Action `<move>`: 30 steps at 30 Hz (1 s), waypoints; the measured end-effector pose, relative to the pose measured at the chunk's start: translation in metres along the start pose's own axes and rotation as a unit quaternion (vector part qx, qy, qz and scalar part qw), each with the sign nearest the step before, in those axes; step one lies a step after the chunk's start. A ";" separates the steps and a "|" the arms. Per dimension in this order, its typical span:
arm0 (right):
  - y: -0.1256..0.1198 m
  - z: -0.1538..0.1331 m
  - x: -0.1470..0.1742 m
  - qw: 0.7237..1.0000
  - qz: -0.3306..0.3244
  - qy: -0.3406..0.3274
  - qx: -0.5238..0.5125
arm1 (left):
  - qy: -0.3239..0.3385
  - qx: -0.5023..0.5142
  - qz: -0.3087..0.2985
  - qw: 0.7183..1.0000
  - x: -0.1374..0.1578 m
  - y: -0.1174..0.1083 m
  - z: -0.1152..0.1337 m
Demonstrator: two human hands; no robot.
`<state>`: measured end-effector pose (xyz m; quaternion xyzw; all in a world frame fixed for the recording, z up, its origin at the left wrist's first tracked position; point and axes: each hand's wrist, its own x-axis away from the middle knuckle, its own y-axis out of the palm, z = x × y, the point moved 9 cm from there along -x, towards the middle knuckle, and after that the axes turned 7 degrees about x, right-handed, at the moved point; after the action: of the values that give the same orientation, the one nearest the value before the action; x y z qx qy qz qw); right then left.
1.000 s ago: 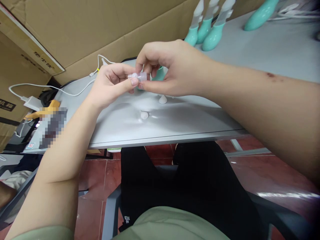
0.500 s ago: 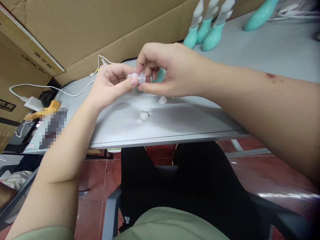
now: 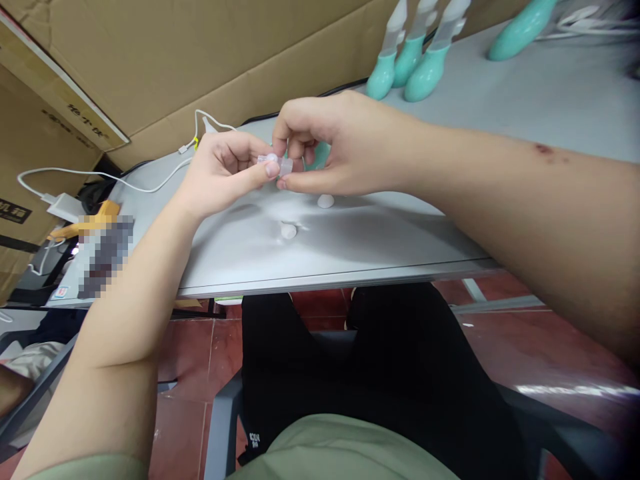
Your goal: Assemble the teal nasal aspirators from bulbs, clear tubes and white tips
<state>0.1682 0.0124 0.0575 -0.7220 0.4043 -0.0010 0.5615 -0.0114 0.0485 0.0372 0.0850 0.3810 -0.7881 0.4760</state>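
My left hand (image 3: 220, 167) pinches a short clear plastic tube (image 3: 285, 166) between thumb and fingers, holding it above the table. At the tube's other end, my right hand (image 3: 330, 143) has its thumb and curled fingers closed around it. Something teal (image 3: 317, 157), part of a bulb, shows behind the right fingers; I cannot tell whether it is held or lies on the table. Below the hands, two small white tips lie on the table: a nearer white tip (image 3: 289, 231) and a white tip (image 3: 326, 201) close under the right hand.
Three teal bulb aspirators (image 3: 427, 73) with clear tubes and white tips stand at the back of the grey table (image 3: 240, 267). Another teal bulb (image 3: 520, 33) lies farther right. Cardboard (image 3: 200, 53) walls the back. White cables (image 3: 150, 190) and a yellow tool (image 3: 105, 212) are at left.
Both hands have dipped slightly with the tube, which has tilted a little, its right end lower. The things on the table have stayed put.
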 end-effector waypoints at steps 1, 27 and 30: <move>0.000 -0.001 0.000 1.000 -0.001 -0.004 0.000 | -0.001 -0.002 -0.002 1.000 0.000 0.000 -0.002; 0.005 -0.006 -0.001 0.998 -0.050 -0.033 0.016 | 0.004 -0.021 -0.057 0.998 0.012 0.005 -0.007; 0.008 -0.008 0.002 0.995 -0.089 -0.039 0.022 | 0.007 -0.041 -0.078 0.996 0.013 0.005 -0.003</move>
<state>0.1607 0.0044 0.0531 -0.7424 0.3157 -0.0315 0.5901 -0.0152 0.0402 0.0261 0.0408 0.4217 -0.8059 0.4136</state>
